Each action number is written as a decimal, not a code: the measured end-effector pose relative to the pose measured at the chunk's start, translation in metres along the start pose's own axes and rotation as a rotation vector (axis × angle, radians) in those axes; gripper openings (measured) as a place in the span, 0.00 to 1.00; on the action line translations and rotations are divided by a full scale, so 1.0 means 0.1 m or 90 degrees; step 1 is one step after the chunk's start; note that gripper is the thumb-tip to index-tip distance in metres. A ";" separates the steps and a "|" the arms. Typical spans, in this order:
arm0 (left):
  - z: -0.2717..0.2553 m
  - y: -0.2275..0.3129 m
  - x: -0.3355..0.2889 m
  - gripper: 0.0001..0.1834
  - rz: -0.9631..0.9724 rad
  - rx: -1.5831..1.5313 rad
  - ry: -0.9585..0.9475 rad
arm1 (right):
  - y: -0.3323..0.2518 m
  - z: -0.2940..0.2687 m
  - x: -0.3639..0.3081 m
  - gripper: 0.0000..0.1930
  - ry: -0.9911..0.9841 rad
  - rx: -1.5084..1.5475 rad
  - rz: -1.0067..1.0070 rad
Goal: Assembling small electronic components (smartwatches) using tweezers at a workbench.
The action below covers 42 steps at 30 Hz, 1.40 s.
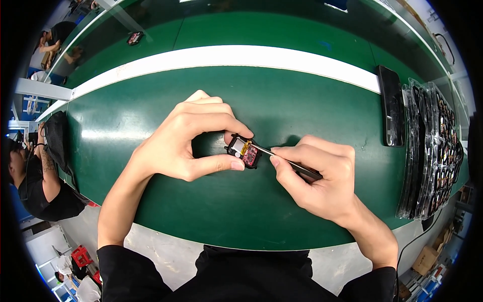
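Between the thumb and fingers of my left hand [183,138] is a small black smartwatch case [245,151], tilted above the green table. Its inside faces up, showing a silvery battery-like block, a strip of yellow tape and a red circuit board. My right hand [324,173] pinches a pair of dark tweezers [297,165] like a pen. The slim metal tip reaches the case beside the yellow tape. Whether the tip touches the tape or the board is too small to tell.
Stacked clear plastic trays [430,151] with many small parts stand at the right edge. A black phone [391,105] leans by the white ledge [226,56]. Another small device [134,38] lies beyond it. A black bag [56,141] and a person in black [45,186] are at left.
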State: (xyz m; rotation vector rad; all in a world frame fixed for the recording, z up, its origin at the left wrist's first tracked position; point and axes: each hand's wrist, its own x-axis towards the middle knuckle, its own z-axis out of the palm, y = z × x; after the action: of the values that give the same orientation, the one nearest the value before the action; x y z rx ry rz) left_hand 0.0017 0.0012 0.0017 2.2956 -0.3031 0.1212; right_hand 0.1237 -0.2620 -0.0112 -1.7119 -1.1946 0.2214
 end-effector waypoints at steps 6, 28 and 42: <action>0.00 -0.02 -0.01 0.29 0.010 -0.004 0.017 | -0.01 0.05 0.01 0.08 0.020 0.016 0.006; 0.03 0.03 0.01 0.24 -0.015 0.004 0.024 | -0.03 0.08 0.01 0.09 0.028 -0.186 -0.157; -0.05 -0.03 -0.01 0.25 -0.018 -0.021 -0.007 | -0.01 0.04 0.02 0.06 0.008 0.027 0.009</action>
State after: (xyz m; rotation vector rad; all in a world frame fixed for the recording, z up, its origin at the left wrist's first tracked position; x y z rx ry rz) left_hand 0.0020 0.0072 0.0026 2.2679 -0.2760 0.0877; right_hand 0.1218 -0.2586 -0.0119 -1.6824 -1.1613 0.2432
